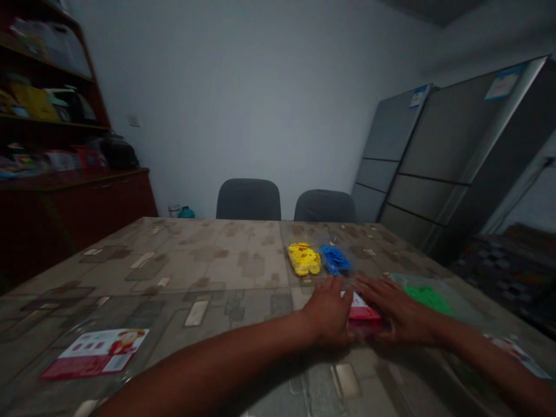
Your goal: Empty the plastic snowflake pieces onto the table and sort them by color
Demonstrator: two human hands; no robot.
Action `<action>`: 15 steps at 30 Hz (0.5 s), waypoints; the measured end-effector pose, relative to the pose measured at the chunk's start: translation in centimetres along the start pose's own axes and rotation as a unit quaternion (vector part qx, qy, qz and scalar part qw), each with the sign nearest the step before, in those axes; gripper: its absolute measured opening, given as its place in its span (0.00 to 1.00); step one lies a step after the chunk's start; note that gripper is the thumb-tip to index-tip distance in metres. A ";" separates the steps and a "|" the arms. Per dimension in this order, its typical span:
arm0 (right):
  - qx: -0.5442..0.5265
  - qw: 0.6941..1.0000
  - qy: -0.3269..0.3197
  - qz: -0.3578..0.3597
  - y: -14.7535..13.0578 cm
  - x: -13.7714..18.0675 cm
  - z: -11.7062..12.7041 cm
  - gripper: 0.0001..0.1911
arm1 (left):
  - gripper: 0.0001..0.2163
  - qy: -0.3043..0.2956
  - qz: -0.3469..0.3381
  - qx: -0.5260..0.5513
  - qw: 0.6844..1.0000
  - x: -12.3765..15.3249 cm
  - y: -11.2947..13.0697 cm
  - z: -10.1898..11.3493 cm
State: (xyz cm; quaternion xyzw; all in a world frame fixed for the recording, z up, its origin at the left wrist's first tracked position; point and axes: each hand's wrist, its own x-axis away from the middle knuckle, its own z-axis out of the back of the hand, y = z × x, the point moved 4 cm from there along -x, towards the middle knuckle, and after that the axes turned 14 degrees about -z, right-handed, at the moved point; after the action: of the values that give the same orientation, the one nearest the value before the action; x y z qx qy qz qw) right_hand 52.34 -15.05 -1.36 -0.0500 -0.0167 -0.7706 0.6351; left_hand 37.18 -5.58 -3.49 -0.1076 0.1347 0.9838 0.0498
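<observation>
A red and white packet [362, 313] lies on the patterned table [208, 272], and both my hands rest on it. My left hand [328, 315] covers its left side with fingers stretched forward. My right hand [393, 313] lies flat on its right side, fingers extended. Just beyond them sit a clear bag of yellow pieces [303, 258] and a clear bag of blue pieces [335, 259]. A bag of green pieces [428, 298] lies right of my right hand.
A red and white card [98, 351] lies at the near left of the table. Two grey chairs [248, 199] stand at the far edge. A dark red shelf unit [56, 145] fills the left wall; grey metal cabinets [447, 150] stand at right.
</observation>
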 end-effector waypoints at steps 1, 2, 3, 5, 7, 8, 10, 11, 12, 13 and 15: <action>0.011 1.000 -0.007 -0.018 0.9 0.2 -0.3 0.47 | 0.44 -0.006 0.000 0.005 1.000 -1.0 -0.1 -0.6; 0.019 0.999 -0.011 -0.037 1.8 0.6 -0.7 0.47 | 0.44 -0.013 0.000 0.009 1.000 -1.8 0.0 -1.0; 0.024 0.998 -0.010 -0.059 2.7 1.0 -1.1 0.49 | 0.44 -0.018 0.002 0.010 1.000 -2.5 0.0 -1.2; 0.031 0.993 0.007 -0.112 5.0 1.9 -1.8 0.53 | 0.43 -0.030 0.009 0.004 1.000 -3.3 0.2 -1.4; 0.029 0.983 0.033 -0.178 7.8 2.7 -2.4 0.54 | 0.41 -0.037 0.016 -0.007 0.999 -3.8 0.2 -1.3; 0.026 0.977 0.043 -0.208 9.3 3.0 -2.7 0.52 | 0.41 -0.038 0.016 -0.011 0.999 -4.0 0.2 -1.3; 0.012 0.967 0.056 -0.247 12.0 3.2 -3.2 0.45 | 0.43 -0.033 0.011 -0.019 0.999 -4.5 0.2 -1.3; 0.007 0.965 0.059 -0.256 13.0 3.2 -3.4 0.41 | 0.43 -0.032 0.009 -0.023 0.999 -4.8 0.1 -1.3; 0.003 0.965 0.060 -0.257 13.9 3.1 -3.6 0.38 | 0.43 -0.033 0.008 -0.027 0.999 -5.1 0.1 -1.4; 0.001 0.965 0.061 -0.254 14.5 2.9 -3.6 0.36 | 0.43 -0.035 0.009 -0.032 0.999 -5.4 0.1 -1.4; -0.005 0.968 0.062 -0.242 15.3 2.7 -3.4 0.35 | 0.43 -0.040 0.010 -0.038 0.998 -5.9 0.1 -1.6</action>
State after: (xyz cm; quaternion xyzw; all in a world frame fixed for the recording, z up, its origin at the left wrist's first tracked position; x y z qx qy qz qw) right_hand 66.65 -20.93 -5.08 0.0003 0.0146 -0.9030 0.4294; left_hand 43.20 -6.50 -3.63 -0.0687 0.0963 0.9921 0.0415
